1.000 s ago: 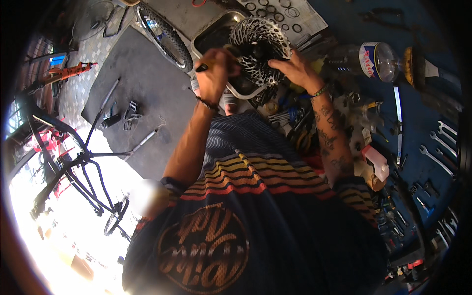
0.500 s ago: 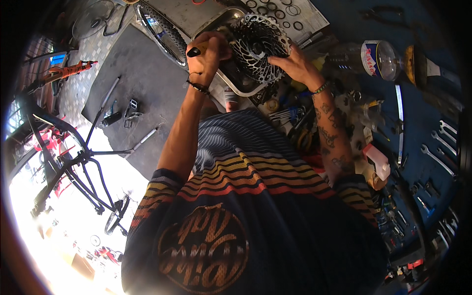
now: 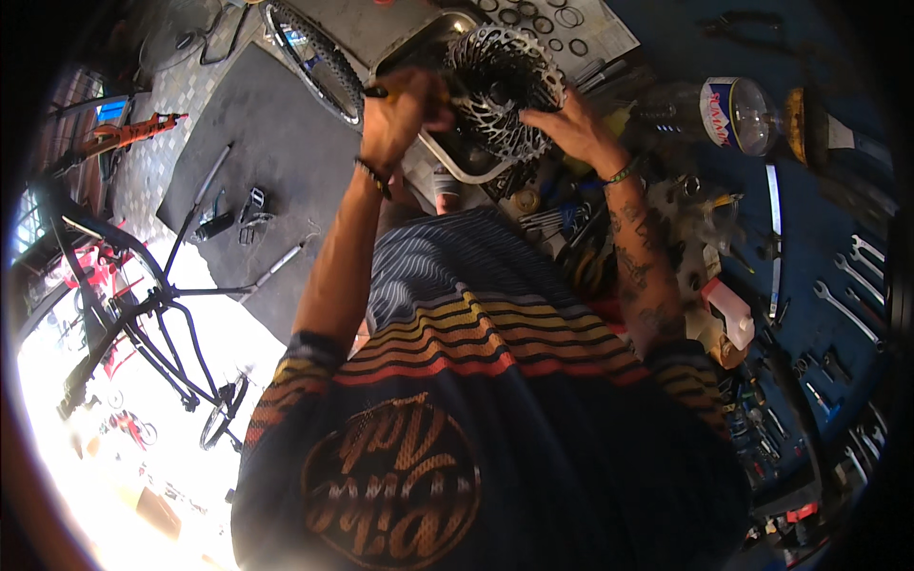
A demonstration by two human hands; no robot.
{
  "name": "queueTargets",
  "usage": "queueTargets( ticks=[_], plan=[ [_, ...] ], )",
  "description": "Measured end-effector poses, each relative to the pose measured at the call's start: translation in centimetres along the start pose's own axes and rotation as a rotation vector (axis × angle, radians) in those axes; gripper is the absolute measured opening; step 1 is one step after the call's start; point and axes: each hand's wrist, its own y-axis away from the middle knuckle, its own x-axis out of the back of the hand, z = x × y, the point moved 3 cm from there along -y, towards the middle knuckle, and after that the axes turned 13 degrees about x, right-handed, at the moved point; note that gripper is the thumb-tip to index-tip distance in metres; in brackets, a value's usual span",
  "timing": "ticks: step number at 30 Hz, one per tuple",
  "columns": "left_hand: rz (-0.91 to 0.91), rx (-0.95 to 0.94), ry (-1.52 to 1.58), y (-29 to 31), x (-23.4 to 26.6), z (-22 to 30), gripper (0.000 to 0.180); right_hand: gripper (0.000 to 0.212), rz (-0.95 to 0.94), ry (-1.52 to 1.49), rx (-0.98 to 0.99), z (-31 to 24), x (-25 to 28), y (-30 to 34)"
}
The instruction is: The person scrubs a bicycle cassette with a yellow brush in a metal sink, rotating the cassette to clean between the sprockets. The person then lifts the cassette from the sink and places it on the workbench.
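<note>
A bicycle cassette (image 3: 509, 90) with silver sprockets and a dark middle is held up at its right rim by my right hand (image 3: 569, 126), the thumb lying over its face. It hangs above a metal tray (image 3: 481, 178). To its left, my left hand (image 3: 400, 112) is closed around what looks like a brush (image 3: 378, 92) with a yellowish handle. The hand is smeared by motion, and the brush's working end is hidden or blurred. Fingers of this hand are near the cassette's left edge; I cannot tell whether they touch it.
Rings and spacers (image 3: 526, 14) lie on a sheet behind the cassette. A clear plastic bottle (image 3: 738, 116) lies to the right, with wrenches (image 3: 847, 309) beyond. A tyred wheel (image 3: 319, 71) stands left of the tray. A dark mat (image 3: 190, 186) holds pedals (image 3: 252, 214); a bike frame (image 3: 157, 295) stands at far left.
My left hand has turned at the wrist and shifted slightly left, so less of the brush handle shows. The cassette has moved very little in my right hand.
</note>
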Motion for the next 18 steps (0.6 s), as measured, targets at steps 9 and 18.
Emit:
queueTargets(
  ticks=[9,18],
  plan=[
    [0.027,-0.094,-0.097,-1.3,1.6,0.8,0.030,0.040,-0.020,-0.076,-0.054,0.1,0.2,0.1],
    [-0.011,0.118,-0.087,2.6,0.9,-3.7,0.029,0.051,0.047,-0.385,-0.132,-1.6,0.5,-1.0]
  ],
)
